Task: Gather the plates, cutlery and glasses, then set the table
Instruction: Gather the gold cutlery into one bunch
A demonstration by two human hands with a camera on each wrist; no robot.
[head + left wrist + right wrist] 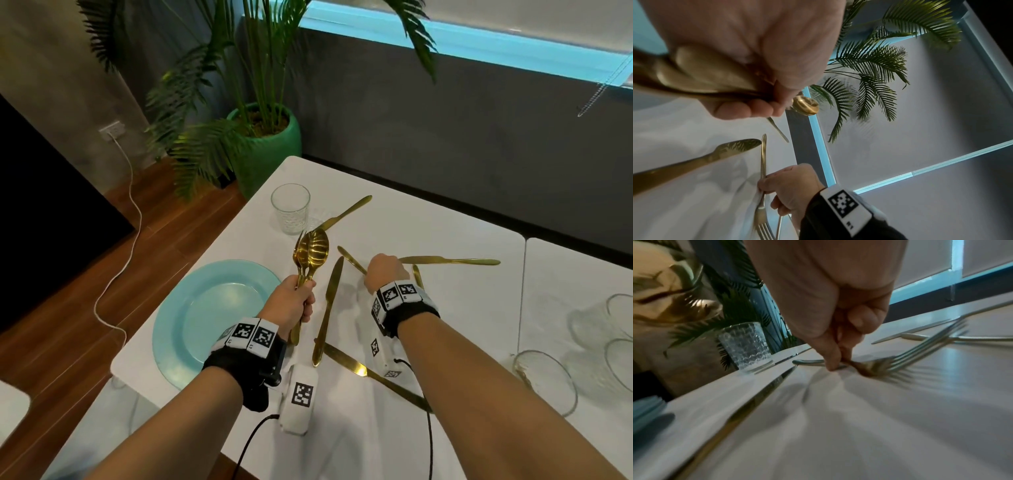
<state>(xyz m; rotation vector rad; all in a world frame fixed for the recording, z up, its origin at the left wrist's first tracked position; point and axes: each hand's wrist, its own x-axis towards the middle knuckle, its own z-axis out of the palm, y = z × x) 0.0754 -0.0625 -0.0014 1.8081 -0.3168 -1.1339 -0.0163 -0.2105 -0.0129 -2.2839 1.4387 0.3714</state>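
Table [445, 308], glass [290, 208], scattered knives [327, 303]

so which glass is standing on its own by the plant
The patterned glass at the table's far left corner, beyond the blue plate. The other glasses cluster at the right edge.

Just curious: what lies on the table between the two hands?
One gold knife lies flat on the white table between the left hand and right hand, seen in the head view.
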